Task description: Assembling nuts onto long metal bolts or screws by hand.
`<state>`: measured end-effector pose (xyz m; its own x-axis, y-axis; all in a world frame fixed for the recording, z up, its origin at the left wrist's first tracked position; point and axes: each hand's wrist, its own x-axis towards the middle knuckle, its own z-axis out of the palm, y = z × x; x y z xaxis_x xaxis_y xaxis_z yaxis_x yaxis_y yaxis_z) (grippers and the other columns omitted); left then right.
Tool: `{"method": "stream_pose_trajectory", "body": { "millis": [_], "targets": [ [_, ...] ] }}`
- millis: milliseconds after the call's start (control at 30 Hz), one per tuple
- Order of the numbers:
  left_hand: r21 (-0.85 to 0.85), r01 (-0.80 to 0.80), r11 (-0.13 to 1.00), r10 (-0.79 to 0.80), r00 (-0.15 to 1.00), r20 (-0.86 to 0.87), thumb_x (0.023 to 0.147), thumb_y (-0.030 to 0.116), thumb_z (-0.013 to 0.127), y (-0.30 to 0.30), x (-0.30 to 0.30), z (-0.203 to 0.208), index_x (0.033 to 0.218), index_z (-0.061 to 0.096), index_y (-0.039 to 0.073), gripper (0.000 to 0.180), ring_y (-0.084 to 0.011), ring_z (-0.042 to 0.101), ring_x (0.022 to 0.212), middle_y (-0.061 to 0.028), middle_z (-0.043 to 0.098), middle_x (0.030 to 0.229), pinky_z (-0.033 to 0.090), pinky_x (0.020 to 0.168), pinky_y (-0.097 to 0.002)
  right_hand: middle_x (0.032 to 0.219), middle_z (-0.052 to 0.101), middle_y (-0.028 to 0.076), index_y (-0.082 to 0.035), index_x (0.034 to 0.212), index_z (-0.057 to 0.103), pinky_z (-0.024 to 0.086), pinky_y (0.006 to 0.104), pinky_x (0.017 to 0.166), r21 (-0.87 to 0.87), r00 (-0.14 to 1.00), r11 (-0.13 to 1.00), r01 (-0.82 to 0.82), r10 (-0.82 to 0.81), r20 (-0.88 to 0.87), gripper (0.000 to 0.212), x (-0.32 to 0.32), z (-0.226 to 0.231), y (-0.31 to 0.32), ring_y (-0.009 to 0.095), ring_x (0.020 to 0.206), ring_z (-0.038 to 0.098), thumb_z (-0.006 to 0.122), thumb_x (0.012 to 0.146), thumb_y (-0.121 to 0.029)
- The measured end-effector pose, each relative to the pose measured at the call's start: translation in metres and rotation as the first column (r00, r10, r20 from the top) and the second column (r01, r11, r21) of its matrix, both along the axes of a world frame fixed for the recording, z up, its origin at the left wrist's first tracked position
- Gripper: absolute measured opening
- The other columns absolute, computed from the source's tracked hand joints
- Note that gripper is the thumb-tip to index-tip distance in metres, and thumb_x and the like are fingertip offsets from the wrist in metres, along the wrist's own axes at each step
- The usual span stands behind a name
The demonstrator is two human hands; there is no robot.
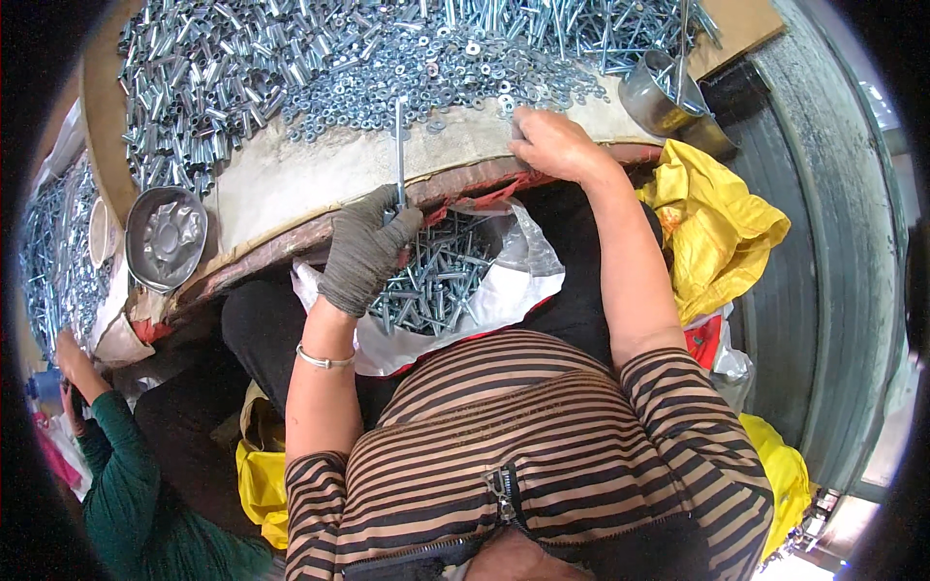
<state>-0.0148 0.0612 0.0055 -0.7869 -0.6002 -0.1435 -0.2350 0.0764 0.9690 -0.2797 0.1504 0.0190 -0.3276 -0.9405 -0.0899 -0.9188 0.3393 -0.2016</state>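
Observation:
My left hand, in a grey glove, is closed around a long silver bolt that stands upright above the table's edge. Below that hand, an open white bag in my lap holds a heap of assembled bolts. My bare right hand is at the near rim of a pile of washers and nuts. Its fingers are curled together, and a small washer lies beside the fingertips. Whatever those fingers may hold is hidden.
Metal sleeves are heaped at the left, long bolts at the far right. A metal bowl sits at the left edge, a metal cup at the right. Yellow sacks hang beside me. A co-worker's arm is at far left.

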Motion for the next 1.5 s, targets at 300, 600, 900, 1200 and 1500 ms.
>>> {"method": "stream_pose_trajectory", "body": {
  "millis": [300,600,900,1200,1500],
  "targets": [
    [-0.659,0.207,0.723,0.1,0.913,0.396,0.082,0.033,0.057,0.013,-0.003,-0.006,0.096,0.064,0.011,0.027,-0.0358,0.063,0.076,-0.0181,0.065,0.078,0.048,0.067,-0.0467,0.062,0.057,0.009,-0.001,0.083,0.057,0.044,0.0291,0.048,-0.373,0.775,0.918,0.134,0.138,0.616,0.02,0.025,0.016,0.01,0.016,0.055,0.057,0.066,0.082,-0.019],
    [-0.727,0.25,0.639,-0.018,0.95,0.311,0.082,0.029,0.058,0.022,0.0,0.0,0.09,0.058,0.011,0.02,-0.0348,0.063,0.069,-0.0152,0.063,0.07,0.047,0.06,-0.0464,0.057,0.054,0.001,-0.004,0.081,0.057,0.039,0.0186,0.036,-0.239,0.225,0.894,0.379,0.161,0.961,0.016,0.051,0.019,0.014,0.007,0.043,0.052,0.07,0.081,-0.015],
    [-0.857,0.227,0.463,0.051,0.958,0.281,0.083,0.023,0.058,0.011,0.001,-0.001,0.091,0.062,0.01,0.016,-0.0292,0.062,0.066,-0.0102,0.062,0.071,0.047,0.056,-0.0418,0.052,0.047,0.001,0.0,0.088,0.06,0.029,0.0216,0.032,-0.188,-0.286,0.956,0.225,0.249,0.925,0.022,0.05,0.004,0.008,0.01,0.037,0.041,0.068,0.083,-0.02],
    [-0.365,0.059,0.929,-0.105,0.989,-0.108,0.076,0.02,0.068,-0.018,-0.005,-0.016,0.087,0.065,0.006,0.018,-0.0305,0.058,0.058,-0.015,0.06,0.07,0.046,0.056,-0.0369,0.067,0.06,0.005,-0.004,0.091,0.061,0.044,0.0306,0.049,-0.522,0.795,0.813,0.259,0.128,0.593,0.018,0.036,-0.016,-0.08,0.017,0.054,0.057,0.062,0.085,-0.021],
    [-0.409,0.02,0.912,0.065,0.979,0.193,0.085,0.04,0.05,-0.016,0.0,-0.001,0.102,0.059,0.006,0.039,-0.0382,0.063,0.079,-0.024,0.063,0.081,0.048,0.071,-0.0474,0.077,0.062,0.017,0.002,0.089,0.057,0.048,0.0379,0.063,-0.514,0.932,0.82,0.254,-0.067,0.355,0.021,0.059,-0.021,-0.077,0.026,0.068,0.06,0.059,0.081,-0.017]
  ]
}}
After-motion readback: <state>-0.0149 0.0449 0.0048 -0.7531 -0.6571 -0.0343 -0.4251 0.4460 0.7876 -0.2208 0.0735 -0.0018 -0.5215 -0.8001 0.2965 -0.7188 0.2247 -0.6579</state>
